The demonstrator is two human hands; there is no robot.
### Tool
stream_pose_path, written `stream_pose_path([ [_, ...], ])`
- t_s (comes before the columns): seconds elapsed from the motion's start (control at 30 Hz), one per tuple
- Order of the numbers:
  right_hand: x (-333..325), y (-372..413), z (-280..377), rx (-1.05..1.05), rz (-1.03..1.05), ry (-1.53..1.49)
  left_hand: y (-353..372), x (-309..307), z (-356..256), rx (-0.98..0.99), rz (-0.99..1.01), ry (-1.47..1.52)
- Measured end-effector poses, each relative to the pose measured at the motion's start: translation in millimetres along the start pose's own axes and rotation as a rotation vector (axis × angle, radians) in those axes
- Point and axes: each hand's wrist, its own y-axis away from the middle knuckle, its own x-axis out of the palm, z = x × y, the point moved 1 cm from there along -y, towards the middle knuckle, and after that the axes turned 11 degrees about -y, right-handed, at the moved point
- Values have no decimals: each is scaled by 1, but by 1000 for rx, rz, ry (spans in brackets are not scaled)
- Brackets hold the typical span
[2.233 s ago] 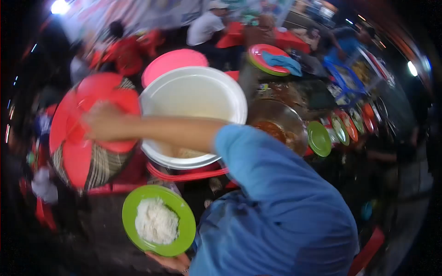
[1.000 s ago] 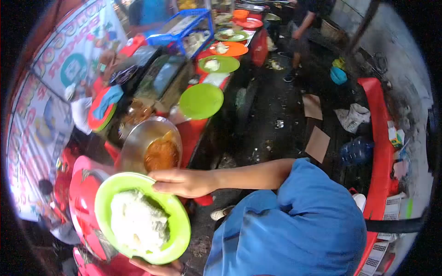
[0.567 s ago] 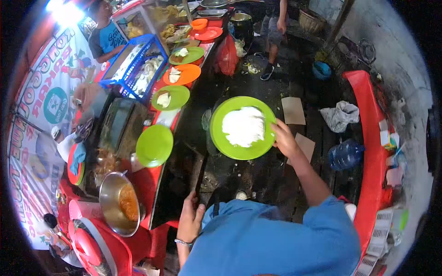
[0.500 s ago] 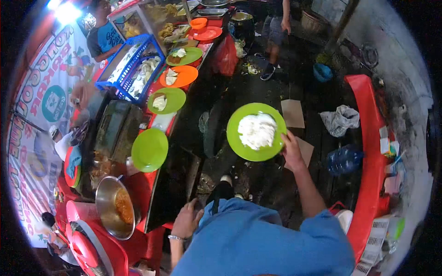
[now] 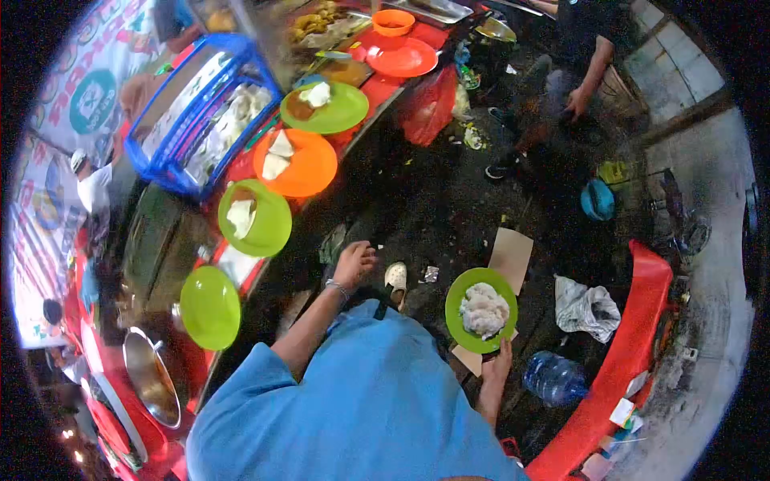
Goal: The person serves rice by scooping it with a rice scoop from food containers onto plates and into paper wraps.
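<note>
Head view: a red tabletop (image 5: pixel 377 94) runs along the left, carrying a row of plates. From near to far these are an empty green plate (image 5: pixel 210 307), a green plate with a pale piece of food (image 5: pixel 265 232), an orange plate (image 5: pixel 309 172), another green plate (image 5: pixel 337 116), a red plate (image 5: pixel 405 60) and an orange bowl (image 5: pixel 393 22). A blue crate (image 5: pixel 160 156) stands behind them, and a metal pot (image 5: pixel 151 377) sits at the near end.

On the dark floor (image 5: pixel 425 200) lie pieces of cardboard (image 5: pixel 511 255), a crumpled white bag (image 5: pixel 585 309), a water bottle (image 5: pixel 555 378) and a blue bucket (image 5: pixel 597 200). A red bench (image 5: pixel 626 361) lines the right side. Another person (image 5: pixel 585 40) stands at the far end, one arm hanging down.

The right hand (image 5: pixel 497 365) is low beside the body. Its fingers are closed on the near rim of a green plate of rice (image 5: pixel 459 301), held level above the floor and well apart from the tabletop. The left hand (image 5: pixel 353 264), with a bracelet on its wrist, reaches forward. Its fingers are loosely curled and hold nothing, just beside a pale shoe (image 5: pixel 395 279).
</note>
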Motion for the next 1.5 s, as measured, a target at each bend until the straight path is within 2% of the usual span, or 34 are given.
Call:
stream_pose_path([
  [0.07, 31, -21, 23, -14, 45, -57, -52, 7, -16, 126, -106, -407],
  [0.1, 44, -30, 33, -22, 105, -91, -71, 12, -21, 201, -25, -517],
  [0.13, 87, -32, 50, 6, 109, -140, -93, 11, -16, 212, 61, -622],
  [0.2, 98, -53, 67, -82, 30, -134, -119, 14, -21, 219, 184, -744],
  [0.23, 97, -61, 77, -148, -38, -115, -127, 21, -29, 166, 227, -1122],
  [0.27, 102, -64, 90, -135, 74, -155, -135, 24, -39, 120, 263, -1505],
  [0.3, 100, -64, 100, -159, 53, -178, -141, 25, -38, 283, 297, -1622],
  [0.37, 102, -76, 122, -233, -14, -267, -147, 42, -38, 252, 294, -1822],
  [0.4, 99, -80, 131, -382, -81, -143, -152, 56, -43, 220, 337, -1769],
  [0.43, 96, -88, 145, -369, -61, -261, -153, 69, -46, 186, 375, -1716],
  [0.47, 82, -98, 155, -440, -126, -204, -166, 71, -33, 286, 424, -1552],
  [0.5, 72, -106, 164, -508, -194, -146, -174, 87, -35, 205, 487, -1508],
  [0.53, 62, -116, 173, -514, -203, -154, -183, 100, -26, 288, 470, -1427],
  [0.6, 61, -131, 191, -452, -491, -324, -195, 130, -22, 369, 465, -1353],
  [0.7, 6, -183, 201, -460, -375, -452, -209, 192, -42, 355, 551, -1385],
  [0.77, -32, -223, 203, -464, -302, -461, -236, 232, -37, 307, 682, -1555],
  [0.8, -44, -244, 212, -468, -230, -464, -254, 244, -27, 380, 654, -1600],
  [0.9, -39, -298, 256, -416, -264, -425, -333, 269, 24, 484, 721, -1536],
  [0.97, -52, -340, 291, -405, -284, -395, -330, 328, -25, 175, 643, -1645],
  [1.0, -23, -349, 328, -294, -284, -599, -329, 345, -35, 28, 605, -1641],
  [1.03, -56, -366, 341, -418, -228, 88, -333, 363, -48, -110, 566, -1639],
  [1.07, -92, -385, 353, -601, -294, 740, -337, 378, -56, -118, 573, -1644],
  [1.1, -76, -392, 386, -658, -298, 1110, -338, 386, -59, -79, 473, -1649],
  [1.13, -62, -404, 426, -643, -303, 1113, -334, 401, -66, -43, 372, -1648],
  [1.17, -41, -422, 466, -443, -274, 478, -327, 423, -77, -54, 367, -1645],
  [1.2, -26, -435, 497, -215, -227, -146, -313, 443, -92, -113, 250, -1256],
  [1.23, -6, -445, 529, -328, -216, 285, -297, 465, -108, -157, 132, -862],
  [1.27, 13, -454, 560, -456, -265, 709, -274, 485, -135, -148, 57, -821],
  [1.3, 41, -470, 582, -206, -290, -17, -277, 469, -117, 10, 167, -1089],
  [1.33, 34, -504, 596, -184, -158, -95, -281, 450, -97, 213, 235, -1391],
  [1.37, 68, -518, 621, -127, -89, -128, -284, 434, -79, 436, 251, -1639],
  [1.43, 141, -548, 658, -144, -419, 15, -262, 458, -78, 67, 202, -1476],
  [1.47, 118, -592, 655, -264, -176, 140, -254, 472, -77, -85, 151, -1373],
  [1.5, 111, -618, 656, -294, -92, 268, -256, 478, -67, -128, 109, -1333],
])
